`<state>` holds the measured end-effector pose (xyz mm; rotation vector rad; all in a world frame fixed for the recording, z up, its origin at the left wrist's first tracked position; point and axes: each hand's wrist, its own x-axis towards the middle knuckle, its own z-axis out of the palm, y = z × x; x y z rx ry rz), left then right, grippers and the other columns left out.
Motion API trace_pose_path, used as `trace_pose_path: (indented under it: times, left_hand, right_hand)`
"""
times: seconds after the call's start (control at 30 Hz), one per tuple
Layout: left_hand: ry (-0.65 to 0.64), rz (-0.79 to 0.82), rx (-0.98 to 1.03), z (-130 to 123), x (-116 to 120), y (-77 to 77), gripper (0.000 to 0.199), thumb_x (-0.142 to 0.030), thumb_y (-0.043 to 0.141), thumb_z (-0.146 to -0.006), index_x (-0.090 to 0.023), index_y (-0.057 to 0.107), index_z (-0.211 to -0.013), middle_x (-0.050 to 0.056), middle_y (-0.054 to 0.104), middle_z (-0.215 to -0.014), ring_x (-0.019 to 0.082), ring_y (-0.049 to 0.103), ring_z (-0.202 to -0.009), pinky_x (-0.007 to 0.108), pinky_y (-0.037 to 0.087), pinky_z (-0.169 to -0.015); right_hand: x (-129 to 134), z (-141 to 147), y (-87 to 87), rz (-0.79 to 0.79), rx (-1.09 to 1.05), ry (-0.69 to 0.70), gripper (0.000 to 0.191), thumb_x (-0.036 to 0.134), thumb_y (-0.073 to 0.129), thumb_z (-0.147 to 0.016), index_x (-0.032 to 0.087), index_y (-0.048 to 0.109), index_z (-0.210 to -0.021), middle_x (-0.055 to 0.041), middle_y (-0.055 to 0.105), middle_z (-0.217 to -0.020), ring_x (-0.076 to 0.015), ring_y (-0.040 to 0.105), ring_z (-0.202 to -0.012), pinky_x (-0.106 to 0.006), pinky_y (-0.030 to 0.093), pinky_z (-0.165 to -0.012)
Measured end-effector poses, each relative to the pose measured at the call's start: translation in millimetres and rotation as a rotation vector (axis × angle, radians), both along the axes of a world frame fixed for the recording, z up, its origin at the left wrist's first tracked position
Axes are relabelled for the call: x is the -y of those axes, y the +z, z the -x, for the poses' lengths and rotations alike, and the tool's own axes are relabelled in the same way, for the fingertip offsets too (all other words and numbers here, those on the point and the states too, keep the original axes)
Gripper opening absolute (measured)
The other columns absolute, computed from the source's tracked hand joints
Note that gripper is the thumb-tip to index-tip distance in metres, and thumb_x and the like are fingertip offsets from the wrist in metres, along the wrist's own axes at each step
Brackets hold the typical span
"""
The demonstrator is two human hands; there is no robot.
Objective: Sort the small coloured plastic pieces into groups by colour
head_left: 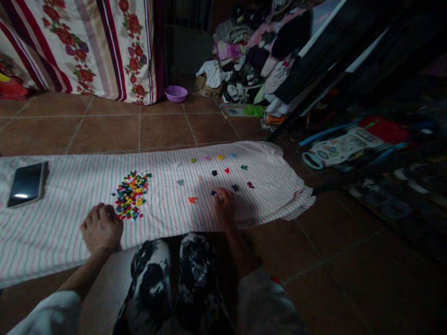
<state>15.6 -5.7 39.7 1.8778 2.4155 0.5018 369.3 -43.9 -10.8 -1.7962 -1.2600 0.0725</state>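
Observation:
A heap of small multicoloured pieces (132,194) lies on the striped cloth (164,209). Just left of its lower edge rests my left hand (102,229), its fingers bent down on the cloth; what is under them is hidden. Farther right, small groups sorted by colour are spread out, among them orange (192,199), black (214,173), red (226,170), green (244,167) and dark red (250,185). My right hand (224,203) is closed at a dark blue piece (213,192), its fingertips pinched on it, left of a dark grey group (235,188).
A phone (27,184) lies at the cloth's left end. Beyond, on the tiled floor, are a purple basin (176,94), a cardboard box (206,87) and piled clothes (258,51). A dark bar (331,185) meets the cloth's right end, near a toy panel (349,145).

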Motion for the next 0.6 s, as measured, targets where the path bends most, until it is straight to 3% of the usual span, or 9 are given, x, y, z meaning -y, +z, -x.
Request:
trace_pose_path:
  times: [0.13,0.27,0.43,0.6]
  left_hand:
    - [-0.011,-0.017,-0.015,4,0,-7.2,0.04,-0.026,0.04,-0.086,-0.014,0.056,-0.12,0.017,0.053,-0.136,0.031,0.047,-0.126,0.049,0.036,-0.102]
    - [-0.016,0.003,-0.031,4,0,-5.3,0.039,-0.028,0.039,-0.086,-0.014,0.055,-0.119,0.017,0.052,-0.137,0.032,0.047,-0.126,0.047,0.035,-0.102]
    - [-0.01,0.029,-0.044,4,0,-4.5,0.041,-0.025,0.041,-0.082,-0.013,0.054,-0.119,0.017,0.05,-0.139,0.033,0.047,-0.124,0.048,0.035,-0.101]
    - [-0.022,-0.016,-0.052,11,-2,-17.5,0.041,-0.027,0.041,-0.083,-0.014,0.053,-0.12,0.016,0.051,-0.138,0.032,0.047,-0.124,0.048,0.035,-0.101]
  right_hand:
    - [3,17,12.6,-0.081,-0.022,0.008,0.032,0.033,0.04,-0.092,0.018,0.065,-0.105,-0.0135,0.063,-0.108,-0.0219,0.059,-0.1,-0.033,0.054,-0.073]
    - [-1,57,29.8,-0.083,-0.019,0.187,0.031,0.03,0.041,-0.093,0.019,0.066,-0.107,-0.0129,0.063,-0.106,-0.0212,0.058,-0.101,-0.033,0.054,-0.077]
    - [-15,118,43.9,0.126,-0.013,0.489,0.03,0.025,0.044,-0.092,0.023,0.067,-0.112,-0.0062,0.066,-0.104,-0.0156,0.061,-0.09,-0.028,0.053,-0.081]
    - [-39,158,42.7,0.267,0.101,0.601,0.029,0.023,0.048,-0.094,0.029,0.066,-0.116,-0.0019,0.067,-0.108,-0.0158,0.06,-0.102,-0.03,0.047,-0.092]
